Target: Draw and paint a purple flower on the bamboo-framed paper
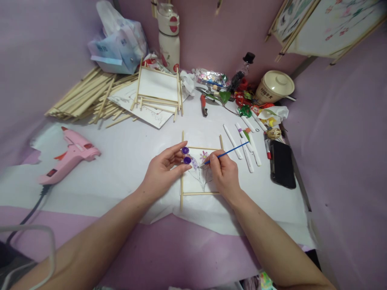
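Observation:
A white sheet with a line drawing of flowers (196, 183) lies in a frame of thin wooden sticks (182, 181) on the white-covered table. Purple dabs mark one flower at the sheet's left, and a pink flower shows near its top. My left hand (165, 167) holds a small open purple paint pot (187, 160) with its lid, between thumb and fingers, over the frame's left side. In a pinch, my right hand (225, 171) grips a thin blue brush (229, 151), its tip down at the drawing beside the purple dabs. This hand covers the sheet's right part.
A pink glue gun (77, 153) lies left, its cable running off the near edge. Behind are wooden sticks (81, 96), another stick frame (159, 83), a bottle (169, 44) and pliers (203, 104). White pens (232, 141), a black phone (282, 164) and a lidded cup (273, 88) stand or lie right.

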Motion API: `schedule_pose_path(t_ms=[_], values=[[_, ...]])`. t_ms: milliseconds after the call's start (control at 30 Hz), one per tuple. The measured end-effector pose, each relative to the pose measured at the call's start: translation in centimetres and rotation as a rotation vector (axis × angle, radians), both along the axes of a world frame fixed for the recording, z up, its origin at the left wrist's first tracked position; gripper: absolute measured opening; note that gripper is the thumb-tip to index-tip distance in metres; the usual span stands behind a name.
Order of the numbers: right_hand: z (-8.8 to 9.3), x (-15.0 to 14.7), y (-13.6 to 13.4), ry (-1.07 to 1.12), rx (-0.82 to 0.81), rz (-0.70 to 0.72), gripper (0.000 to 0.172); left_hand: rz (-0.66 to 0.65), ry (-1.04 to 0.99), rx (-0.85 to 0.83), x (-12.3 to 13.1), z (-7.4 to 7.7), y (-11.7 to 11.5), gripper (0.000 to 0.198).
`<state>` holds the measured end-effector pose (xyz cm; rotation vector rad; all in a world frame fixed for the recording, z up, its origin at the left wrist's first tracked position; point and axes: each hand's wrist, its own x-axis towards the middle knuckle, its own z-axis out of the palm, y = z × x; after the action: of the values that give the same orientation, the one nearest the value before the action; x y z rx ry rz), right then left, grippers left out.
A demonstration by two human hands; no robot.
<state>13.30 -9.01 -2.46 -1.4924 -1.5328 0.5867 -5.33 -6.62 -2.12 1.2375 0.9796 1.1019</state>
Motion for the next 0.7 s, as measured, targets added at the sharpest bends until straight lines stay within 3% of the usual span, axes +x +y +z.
schedule_pose_path(t_ms=[700], values=[[0.19, -0.08, -0.04, 0.013, 0.005, 0.051, 0.019, -0.004, 0.005, -0.004, 0.03, 0.16, 0.05, 0.059]])
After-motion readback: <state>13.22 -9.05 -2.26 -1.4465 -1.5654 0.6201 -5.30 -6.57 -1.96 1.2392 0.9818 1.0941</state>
